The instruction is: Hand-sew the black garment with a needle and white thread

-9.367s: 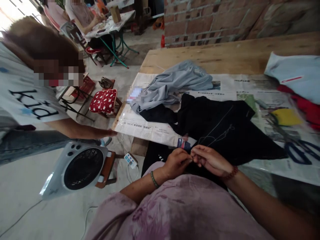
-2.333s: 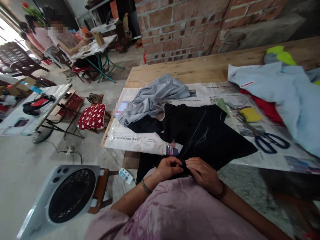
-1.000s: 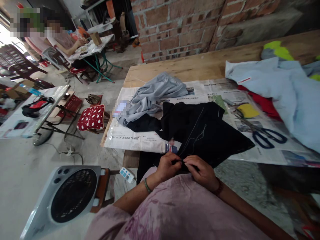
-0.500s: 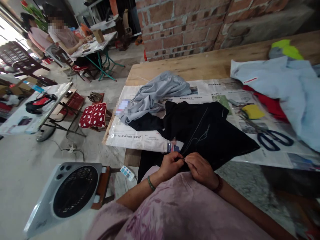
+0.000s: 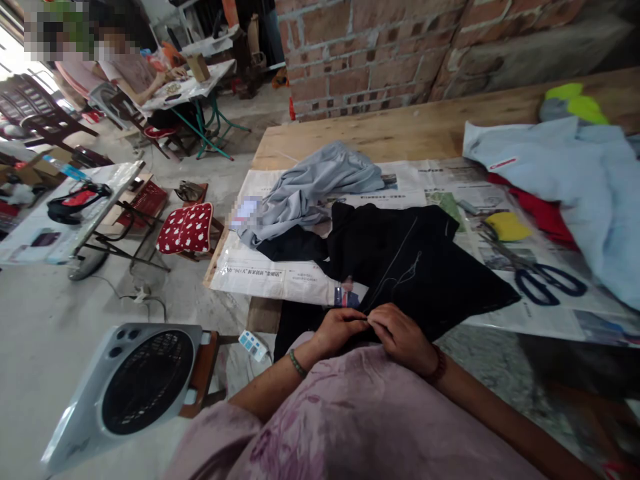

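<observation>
Black cloth lies spread over the near edge of the table and hangs down toward my lap. My left hand is closed, its thumb and finger pinching the cloth's near edge. Right beside it, almost fingertip to fingertip, my right hand pinches the same edge. A loose pale thread trails across the cloth, tangled partway along, with one end running down toward my fingers. Whether a needle is between the fingertips I cannot make out; they hide it.
Newspaper under clear plastic covers the table. Grey cloth lies behind, dark-handled scissors and a light blue garment to the right. A fan and power strip are at left. Another person sits at a far table.
My hands stay at the cloth's edge with only a slight shift of the fingers; the left fingers look straighter. The view has turned a little. The cloth and thread lie as before.
</observation>
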### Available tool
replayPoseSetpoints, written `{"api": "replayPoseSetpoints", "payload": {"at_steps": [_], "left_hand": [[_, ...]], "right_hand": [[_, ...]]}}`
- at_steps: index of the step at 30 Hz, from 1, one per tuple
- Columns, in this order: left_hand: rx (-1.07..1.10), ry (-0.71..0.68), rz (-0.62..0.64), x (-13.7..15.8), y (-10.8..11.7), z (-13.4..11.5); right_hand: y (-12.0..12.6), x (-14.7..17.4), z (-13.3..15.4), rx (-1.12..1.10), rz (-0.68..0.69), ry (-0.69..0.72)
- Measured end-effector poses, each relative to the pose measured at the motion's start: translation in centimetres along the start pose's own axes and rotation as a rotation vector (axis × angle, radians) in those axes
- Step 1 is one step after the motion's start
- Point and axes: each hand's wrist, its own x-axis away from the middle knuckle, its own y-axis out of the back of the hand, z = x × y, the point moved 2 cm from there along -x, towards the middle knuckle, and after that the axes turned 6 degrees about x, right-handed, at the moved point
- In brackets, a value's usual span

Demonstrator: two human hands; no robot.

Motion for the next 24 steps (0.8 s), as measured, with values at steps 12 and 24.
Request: {"api": "replayPoseSetpoints", "payload": {"at_steps": [12,24], "left_hand": [[0.01,-0.016,-0.041,0.01,0.0,-0.2],[0.15,0.082,-0.026,-0.43,0.44,0.21]], "right_hand": [[-0.27,0.44,-0.11,-0.024,0.048,-0.022],[-0.18,0.51,-0.22,-0.006,0.02,-0.021]]}}
